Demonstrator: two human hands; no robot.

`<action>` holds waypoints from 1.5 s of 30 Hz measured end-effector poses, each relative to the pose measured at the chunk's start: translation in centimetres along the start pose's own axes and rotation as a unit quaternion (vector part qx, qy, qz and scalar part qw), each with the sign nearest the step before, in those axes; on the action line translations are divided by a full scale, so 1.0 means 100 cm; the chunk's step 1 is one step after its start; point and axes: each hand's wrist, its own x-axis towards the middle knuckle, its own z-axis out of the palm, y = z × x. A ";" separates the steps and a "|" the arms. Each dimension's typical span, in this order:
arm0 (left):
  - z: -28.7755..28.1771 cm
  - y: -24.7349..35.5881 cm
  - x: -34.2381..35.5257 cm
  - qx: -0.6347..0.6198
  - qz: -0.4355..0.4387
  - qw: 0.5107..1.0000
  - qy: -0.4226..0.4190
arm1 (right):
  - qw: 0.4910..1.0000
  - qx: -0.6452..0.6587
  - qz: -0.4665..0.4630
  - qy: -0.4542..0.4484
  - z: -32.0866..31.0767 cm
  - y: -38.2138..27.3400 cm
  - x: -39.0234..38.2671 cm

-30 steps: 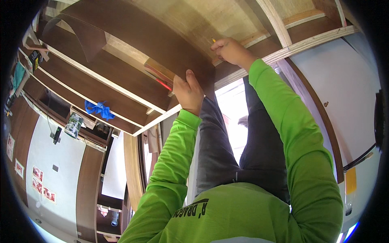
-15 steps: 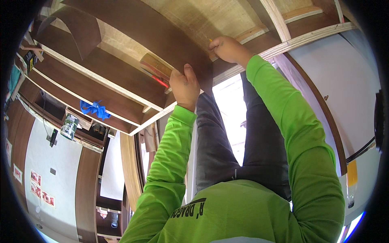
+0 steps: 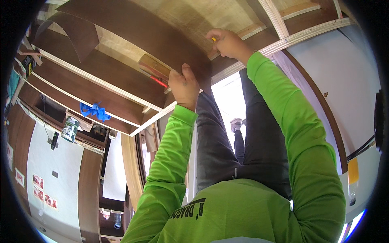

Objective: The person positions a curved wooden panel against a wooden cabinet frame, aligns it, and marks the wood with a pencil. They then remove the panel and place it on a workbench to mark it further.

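Note:
My left hand (image 3: 184, 85) grips the edge of a dark brown thin sheet (image 3: 133, 34) lying along a wooden framework (image 3: 275, 46), fingers partly hidden behind it. Just to its left, a red rod (image 3: 160, 82) and a wooden block (image 3: 150, 65) lie in a compartment. My right hand (image 3: 229, 44) is closed on a small yellow tool (image 3: 214, 39), possibly a pencil, above the sheet's right end. A curved brown offcut (image 3: 81, 40) sits at the upper left.
A blue cloth (image 3: 95, 111) and a can (image 3: 69, 129) are at left. My dark-clad legs (image 3: 263, 141) extend below the frame beside a bright opening, where a shoe (image 3: 236, 124) shows. A white panel (image 3: 332, 93) stands at right.
My right hand has shifted slightly up and turned, showing more of the yellow tool. My left hand stays on the sheet. A shoe and dark leg have appeared in the bright opening.

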 end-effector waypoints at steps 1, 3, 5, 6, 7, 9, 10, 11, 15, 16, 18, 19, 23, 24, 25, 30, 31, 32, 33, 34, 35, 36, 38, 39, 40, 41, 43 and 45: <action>0.000 0.000 0.000 -0.012 0.007 1.000 -0.001 | 1.000 0.007 0.004 0.001 -0.001 0.001 0.001; 0.001 -0.002 0.001 -0.035 0.022 0.999 -0.002 | 1.000 0.022 0.009 0.003 -0.006 0.005 0.005; 0.003 -0.004 0.002 -0.050 0.031 0.998 0.001 | 0.993 0.110 0.019 -0.026 -0.011 0.008 0.008; 0.004 -0.005 0.002 -0.057 0.036 0.998 0.002 | 0.987 0.153 0.024 -0.040 -0.012 0.009 0.009; 0.004 -0.008 0.001 -0.046 0.028 0.999 -0.001 | 0.985 0.167 0.041 -0.032 -0.012 0.010 0.009; 0.004 -0.012 0.000 -0.026 0.012 1.000 -0.008 | 0.978 0.194 0.074 -0.018 -0.014 0.003 0.006; 0.004 -0.013 0.000 -0.022 0.007 1.000 -0.011 | 0.983 0.168 0.066 -0.026 -0.015 0.006 0.007; 0.004 -0.013 0.000 -0.018 0.003 1.000 -0.015 | 0.988 0.142 0.058 -0.033 -0.016 0.008 0.007; 0.004 -0.011 0.000 -0.025 -0.004 1.000 -0.019 | 0.995 -0.036 0.058 -0.077 -0.018 0.001 0.004; 0.004 -0.010 0.000 -0.033 0.003 0.999 -0.013 | 0.993 -0.086 0.024 -0.075 -0.016 0.003 0.006; 0.005 -0.006 0.000 -0.050 0.017 0.999 -0.001 | 0.980 -0.183 -0.045 -0.069 -0.009 0.011 0.010; 0.005 -0.003 0.000 -0.048 0.021 0.999 0.002 | 0.975 -0.209 -0.045 -0.062 -0.005 0.015 0.011; 0.002 0.002 0.000 -0.034 0.034 0.999 0.003 | 0.951 -0.302 -0.032 -0.058 0.008 0.005 0.009; 0.002 0.002 0.001 -0.027 0.036 0.999 0.000 | 0.945 -0.321 -0.026 -0.063 0.010 0.002 0.007; 0.002 0.003 0.001 -0.033 0.024 0.999 -0.003 | 0.945 -0.320 -0.027 -0.063 0.013 0.002 0.007; 0.004 -0.003 0.001 -0.030 0.025 0.999 0.008 | 0.947 -0.314 -0.023 -0.062 0.019 -0.004 -0.003; 0.004 -0.004 0.000 -0.035 0.020 0.999 0.010 | 0.947 -0.315 -0.024 -0.059 0.020 -0.004 -0.004; 0.005 -0.003 0.000 -0.039 0.016 0.999 0.011 | 0.947 -0.316 -0.024 -0.056 0.019 -0.004 -0.005; 0.005 -0.002 0.000 -0.044 0.011 0.999 0.012 | 0.947 -0.317 -0.024 -0.052 0.019 -0.004 -0.006; 0.006 -0.002 0.000 -0.054 0.013 0.998 0.013 | 0.944 -0.325 -0.027 -0.052 0.021 0.001 -0.003; 0.006 -0.002 0.000 -0.065 0.015 0.998 0.014 | 0.941 -0.334 -0.030 -0.051 0.024 0.006 0.000; 0.007 -0.003 0.000 -0.076 0.017 0.997 0.015 | 0.938 -0.343 -0.033 -0.051 0.025 0.010 0.002; 0.008 -0.005 -0.001 -0.052 0.001 0.998 0.021 | 0.938 -0.343 -0.034 -0.048 0.026 0.014 0.003; 0.009 -0.006 -0.001 -0.039 -0.007 0.999 0.025 | 0.938 -0.342 -0.035 -0.046 0.027 0.014 0.003; 0.009 -0.007 -0.001 -0.049 0.002 0.999 0.023 | 0.938 -0.343 -0.034 -0.048 0.027 0.016 0.005; 0.010 -0.006 -0.001 -0.059 0.009 0.998 0.021 | 0.938 -0.343 -0.032 -0.050 0.026 0.018 0.006; 0.008 -0.006 -0.001 -0.051 0.003 0.999 0.011 | 0.937 -0.342 -0.025 -0.063 0.028 0.019 0.008; 0.006 -0.008 -0.001 -0.018 -0.026 0.999 -0.005 | 0.936 -0.342 -0.017 -0.085 0.023 0.007 0.005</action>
